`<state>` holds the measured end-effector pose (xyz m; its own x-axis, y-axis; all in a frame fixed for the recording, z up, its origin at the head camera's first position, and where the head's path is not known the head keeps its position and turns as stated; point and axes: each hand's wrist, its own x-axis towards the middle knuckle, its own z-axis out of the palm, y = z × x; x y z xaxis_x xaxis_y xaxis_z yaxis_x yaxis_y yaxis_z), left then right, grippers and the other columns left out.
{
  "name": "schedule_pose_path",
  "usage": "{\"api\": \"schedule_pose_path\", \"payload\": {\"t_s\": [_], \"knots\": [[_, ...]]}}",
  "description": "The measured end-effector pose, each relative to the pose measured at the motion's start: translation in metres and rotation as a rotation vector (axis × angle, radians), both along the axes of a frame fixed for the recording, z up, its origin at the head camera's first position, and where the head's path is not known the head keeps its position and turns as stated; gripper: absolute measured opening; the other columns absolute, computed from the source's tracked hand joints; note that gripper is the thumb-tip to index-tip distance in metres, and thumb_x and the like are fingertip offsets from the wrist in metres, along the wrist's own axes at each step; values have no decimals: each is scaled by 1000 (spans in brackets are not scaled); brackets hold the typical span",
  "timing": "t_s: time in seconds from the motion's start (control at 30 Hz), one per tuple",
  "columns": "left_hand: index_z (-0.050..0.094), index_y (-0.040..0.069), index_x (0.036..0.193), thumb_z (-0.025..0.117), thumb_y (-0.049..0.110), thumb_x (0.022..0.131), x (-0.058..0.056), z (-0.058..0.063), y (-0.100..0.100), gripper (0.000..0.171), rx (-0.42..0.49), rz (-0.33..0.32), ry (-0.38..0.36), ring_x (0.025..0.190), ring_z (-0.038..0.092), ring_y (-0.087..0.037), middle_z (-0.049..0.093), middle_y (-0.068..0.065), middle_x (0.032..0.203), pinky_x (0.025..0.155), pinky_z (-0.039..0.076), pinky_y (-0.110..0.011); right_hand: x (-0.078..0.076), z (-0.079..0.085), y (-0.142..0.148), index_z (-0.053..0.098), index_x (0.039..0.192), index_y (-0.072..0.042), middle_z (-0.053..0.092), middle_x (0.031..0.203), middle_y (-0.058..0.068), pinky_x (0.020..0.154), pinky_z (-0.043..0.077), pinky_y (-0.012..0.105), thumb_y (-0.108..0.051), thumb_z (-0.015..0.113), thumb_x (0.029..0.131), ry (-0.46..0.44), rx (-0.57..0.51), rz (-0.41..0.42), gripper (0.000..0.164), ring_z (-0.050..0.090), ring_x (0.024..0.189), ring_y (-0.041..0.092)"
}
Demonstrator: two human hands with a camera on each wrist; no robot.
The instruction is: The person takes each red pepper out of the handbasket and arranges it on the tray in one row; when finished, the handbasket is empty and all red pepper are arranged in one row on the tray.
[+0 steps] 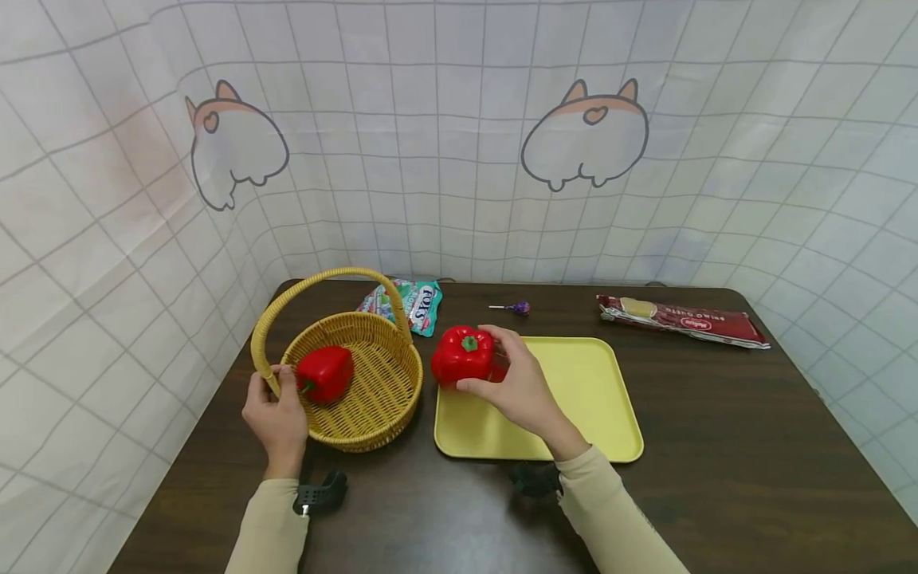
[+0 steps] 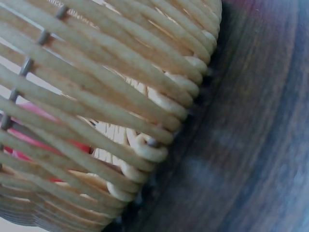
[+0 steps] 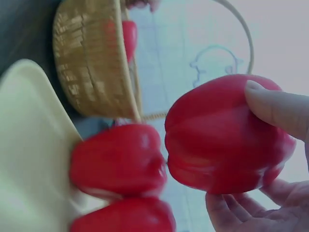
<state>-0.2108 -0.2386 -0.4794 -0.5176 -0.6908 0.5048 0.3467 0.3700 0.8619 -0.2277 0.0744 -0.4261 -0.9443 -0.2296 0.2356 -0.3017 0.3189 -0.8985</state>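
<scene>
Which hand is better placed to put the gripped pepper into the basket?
Right, I'd say: the right hand grips that pepper close to the basket, while the left hand holds the basket's handle.

Basket (image 1: 380, 391) left of tray (image 1: 588, 391), pepper (image 1: 331, 373) in basket, lollipop (image 1: 520, 308) behind tray

Head view evenly lit; wrist views hazy; held pepper (image 1: 457, 363) glints.

2 beige sleeves (image 1: 271, 526); at left, 1 black strap (image 1: 308, 498) with small holes; at right, 1 dark, indistinct wrist piece (image 1: 532, 481).
</scene>
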Motion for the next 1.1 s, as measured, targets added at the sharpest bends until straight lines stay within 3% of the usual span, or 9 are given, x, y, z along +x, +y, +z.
{"api": "schedule_pose_path", "payload": {"t_s": [0.13,0.3,0.57,0.83,1.1], "knots": [[62,-11,98,63,12,95,1,0,0,23,-9,-4,-9,70,47,-2,54,13,77,61,37,-20,-5,4,15,42,141,-14,47,136,9,91,51,46,-19,84,76,-19,-22,-14,78,52,120,31],[62,-11,97,62,11,95,1,1,-1,22,-12,-10,-11,70,48,-2,55,12,77,61,38,-20,-13,7,35,39,144,-12,46,138,13,98,46,50,-17,83,78,-47,-42,-45,79,48,123,33],[63,-11,97,62,9,95,1,2,0,20,-13,-7,-9,70,49,-2,55,14,77,61,38,-19,-22,10,63,34,147,-11,44,140,14,97,47,48,-16,81,80,-99,-24,-115,82,45,125,34],[62,-10,95,61,6,94,1,1,0,17,-16,6,-9,69,48,-1,55,14,76,60,38,-18,-29,7,94,27,150,-10,40,143,19,95,46,52,-18,79,82,-195,76,-185,85,41,127,39],[63,-10,97,61,8,95,1,1,-1,18,-15,-2,-25,69,48,-3,55,13,76,60,37,-18,-35,-5,114,22,148,-2,35,143,23,96,44,55,-18,78,82,-268,171,-166,88,39,127,44]]}}
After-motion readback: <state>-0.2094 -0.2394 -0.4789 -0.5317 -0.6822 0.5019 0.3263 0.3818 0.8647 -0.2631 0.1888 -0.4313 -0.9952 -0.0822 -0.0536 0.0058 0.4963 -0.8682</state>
